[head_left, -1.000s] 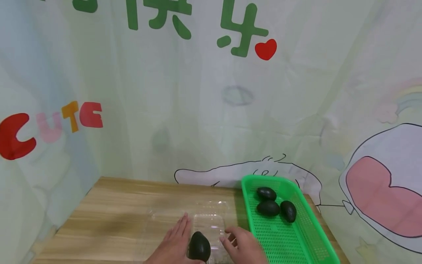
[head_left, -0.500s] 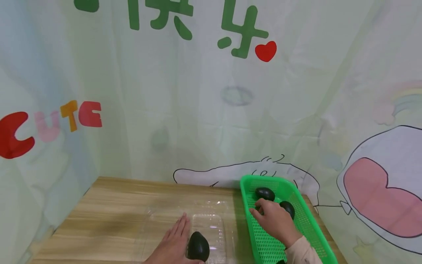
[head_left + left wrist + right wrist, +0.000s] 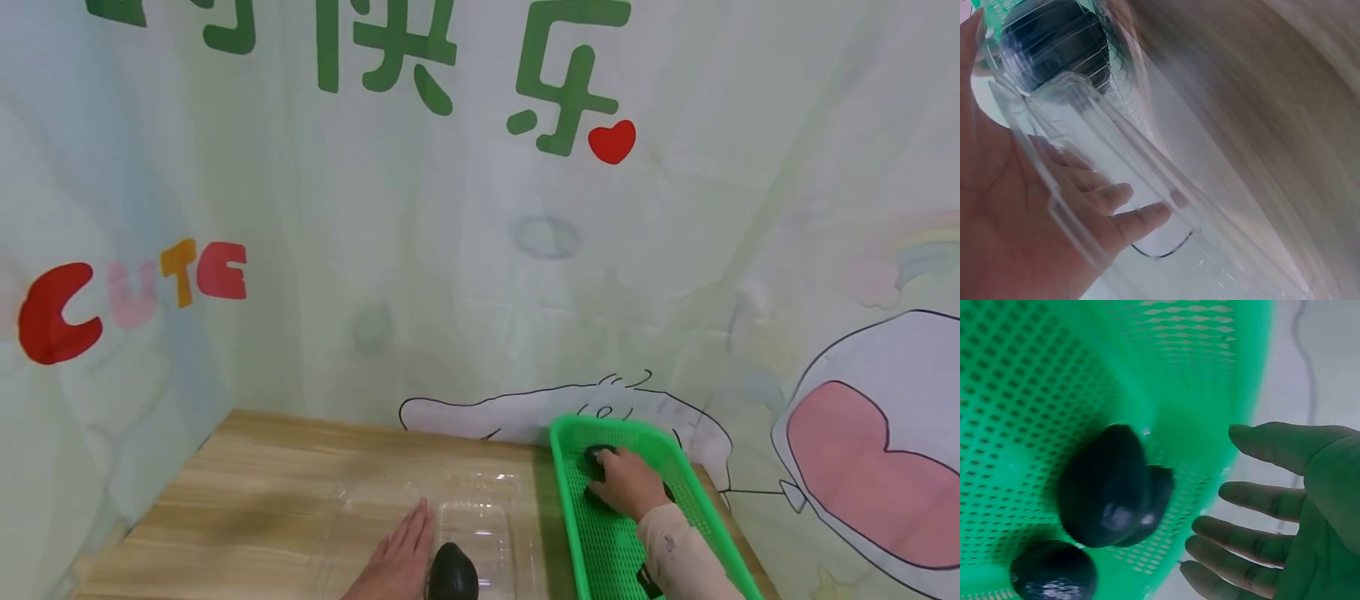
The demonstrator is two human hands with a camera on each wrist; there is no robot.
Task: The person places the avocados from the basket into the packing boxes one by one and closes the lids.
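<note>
A dark avocado (image 3: 453,572) lies in a clear plastic container (image 3: 480,533) on the table. My left hand (image 3: 401,554) rests along the container's left side with its fingers stretched forward, beside that avocado. The left wrist view shows the clear wall (image 3: 1141,162) between camera and fingers, and the avocado (image 3: 1054,47) behind ridged plastic. My right hand (image 3: 633,485) reaches into the green basket (image 3: 567,517), over the avocados, partly covering them. In the right wrist view its fingers are spread and hold nothing; one avocado (image 3: 1100,487) overlaps another (image 3: 1159,503), and a third (image 3: 1054,572) lies apart.
The wooden table (image 3: 300,467) extends left of the container. The basket stands at the table's right side, close to the printed backdrop (image 3: 465,333) that hangs behind and around the table.
My right hand has moved from beside the container, rightward and forward into the basket over the avocados. My left hand stays beside the container. The head view has tilted slightly upward.
</note>
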